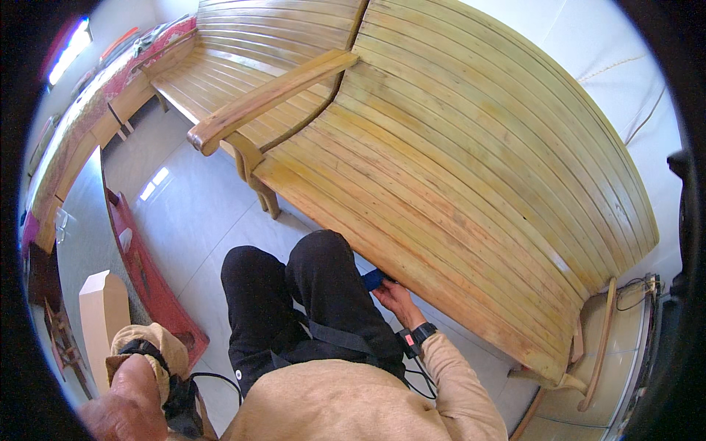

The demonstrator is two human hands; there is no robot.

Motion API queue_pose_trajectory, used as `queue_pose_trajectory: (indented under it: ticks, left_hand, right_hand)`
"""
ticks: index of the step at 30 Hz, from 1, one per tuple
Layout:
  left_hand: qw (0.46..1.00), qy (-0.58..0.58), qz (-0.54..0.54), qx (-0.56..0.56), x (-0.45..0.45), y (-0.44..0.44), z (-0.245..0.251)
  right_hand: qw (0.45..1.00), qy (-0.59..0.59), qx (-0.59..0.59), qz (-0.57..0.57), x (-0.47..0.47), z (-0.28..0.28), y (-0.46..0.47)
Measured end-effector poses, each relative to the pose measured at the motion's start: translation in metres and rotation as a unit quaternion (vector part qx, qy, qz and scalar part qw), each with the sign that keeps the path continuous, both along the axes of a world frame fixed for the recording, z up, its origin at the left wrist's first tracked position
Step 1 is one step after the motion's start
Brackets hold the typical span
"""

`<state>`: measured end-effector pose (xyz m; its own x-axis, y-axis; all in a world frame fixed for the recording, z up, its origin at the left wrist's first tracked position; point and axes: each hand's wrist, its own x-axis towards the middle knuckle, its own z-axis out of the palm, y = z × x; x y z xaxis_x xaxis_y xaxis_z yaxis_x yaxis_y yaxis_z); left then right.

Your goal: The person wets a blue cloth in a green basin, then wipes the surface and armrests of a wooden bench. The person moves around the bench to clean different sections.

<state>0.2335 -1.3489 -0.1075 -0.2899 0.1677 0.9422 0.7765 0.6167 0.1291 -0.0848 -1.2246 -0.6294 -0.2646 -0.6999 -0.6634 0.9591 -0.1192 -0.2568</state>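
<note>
My right hand point(394, 297) reaches down beside my knee, just below the front edge of a slatted wooden bench point(408, 209). Its fingers close on a dark blue item point(374, 279), mostly hidden by my leg and the hand, so I cannot tell what it is. A black band and a small device with a cable circle that wrist. At the lower left is my left hand point(127, 408), back upward, near a pale tan box point(105, 308). Its fingers are out of sight, so whether it holds anything is unclear.
A second slatted bench point(231, 71) adjoins the first at a wooden armrest point(270, 99). On my left stands a grey-topped table point(83, 220) with a red lower shelf point(149, 281) and a drinking glass point(62, 220). Black cable point(218, 376) runs beside me. Pale tiles point(204, 215) cover the floor.
</note>
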Motion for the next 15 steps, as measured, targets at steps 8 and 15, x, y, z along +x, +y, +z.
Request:
queue_pose_trajectory:
  ticks: [8, 15]
  left_hand:
    - [0.986, -0.101, 0.130, -0.007, 0.004, -0.026, -0.004]
    - [0.855, -0.334, 0.376, 0.130, -0.022, -0.156, -0.060]
  right_hand:
    - [0.998, 0.047, 0.034, -0.002, -0.002, -0.007, 0.003]
    - [1.000, 0.001, -0.020, -0.012, 0.008, 0.011, -0.012]
